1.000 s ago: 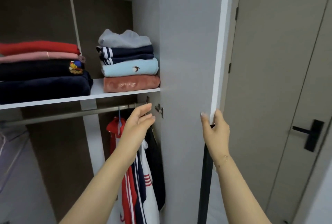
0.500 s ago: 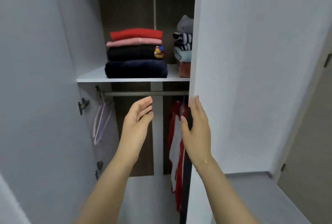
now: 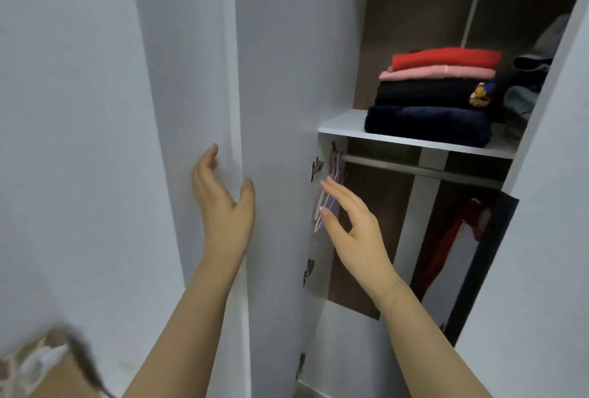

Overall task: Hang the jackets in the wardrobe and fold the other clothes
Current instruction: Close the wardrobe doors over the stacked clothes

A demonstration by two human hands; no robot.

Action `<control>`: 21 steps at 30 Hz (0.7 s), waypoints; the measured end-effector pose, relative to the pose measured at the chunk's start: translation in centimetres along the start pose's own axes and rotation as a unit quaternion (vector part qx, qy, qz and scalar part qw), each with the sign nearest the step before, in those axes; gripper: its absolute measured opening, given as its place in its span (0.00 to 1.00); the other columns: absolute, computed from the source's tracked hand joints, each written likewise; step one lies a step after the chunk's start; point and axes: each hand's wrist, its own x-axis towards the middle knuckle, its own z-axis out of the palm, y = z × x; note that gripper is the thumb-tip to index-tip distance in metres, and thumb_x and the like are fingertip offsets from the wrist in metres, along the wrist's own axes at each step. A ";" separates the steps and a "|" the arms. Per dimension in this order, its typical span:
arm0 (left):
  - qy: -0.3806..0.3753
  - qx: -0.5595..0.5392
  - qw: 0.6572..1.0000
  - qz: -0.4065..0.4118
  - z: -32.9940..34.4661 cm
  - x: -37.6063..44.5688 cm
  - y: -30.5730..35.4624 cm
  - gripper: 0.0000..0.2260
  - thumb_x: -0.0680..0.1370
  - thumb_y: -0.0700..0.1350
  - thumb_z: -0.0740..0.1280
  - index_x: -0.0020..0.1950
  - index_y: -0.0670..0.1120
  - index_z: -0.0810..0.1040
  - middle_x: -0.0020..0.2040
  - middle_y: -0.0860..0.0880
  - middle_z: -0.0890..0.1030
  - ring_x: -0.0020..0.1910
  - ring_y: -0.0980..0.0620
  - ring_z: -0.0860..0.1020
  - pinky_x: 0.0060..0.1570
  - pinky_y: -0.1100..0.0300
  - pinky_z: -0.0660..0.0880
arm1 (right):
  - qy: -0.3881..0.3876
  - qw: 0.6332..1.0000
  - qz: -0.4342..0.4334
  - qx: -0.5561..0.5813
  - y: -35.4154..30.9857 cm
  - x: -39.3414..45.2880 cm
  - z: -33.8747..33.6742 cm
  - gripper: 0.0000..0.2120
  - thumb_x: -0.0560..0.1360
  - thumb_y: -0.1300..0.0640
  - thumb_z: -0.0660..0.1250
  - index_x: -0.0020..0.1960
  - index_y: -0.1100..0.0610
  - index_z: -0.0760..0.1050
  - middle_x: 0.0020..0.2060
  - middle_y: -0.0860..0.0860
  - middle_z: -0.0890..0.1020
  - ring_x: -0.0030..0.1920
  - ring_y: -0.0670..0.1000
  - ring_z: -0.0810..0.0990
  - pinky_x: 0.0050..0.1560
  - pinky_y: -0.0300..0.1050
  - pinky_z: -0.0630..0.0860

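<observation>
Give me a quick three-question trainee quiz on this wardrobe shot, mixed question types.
1. True or false: the left hand holds a hanger.
2. Which folded item tops the stack on the shelf? A red, B pink, C navy.
3. Fill in: the empty hangers hang from the ____ below the shelf.

Key: 1 false, it touches the left door's edge, fingers straight. 2 A. 3 rail.

Matt white door (image 3: 280,78) — metal rail (image 3: 414,169).

Pale grey-blue wall (image 3: 70,110) at left, blurred brown patterned object (image 3: 38,365) low in the corner.
</observation>
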 end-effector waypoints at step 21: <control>-0.219 -0.121 0.964 0.092 11.3 -4.6 -1.9 0.18 0.79 0.58 0.61 0.68 0.68 0.64 0.72 0.60 0.63 0.71 0.65 0.63 0.66 0.75 0.61 | 0.209 0.964 0.096 -0.135 6.0 -1.9 -7.3 0.17 0.81 0.53 0.62 0.66 0.36 0.69 0.69 0.31 0.67 0.68 0.31 0.64 0.67 0.31 0.60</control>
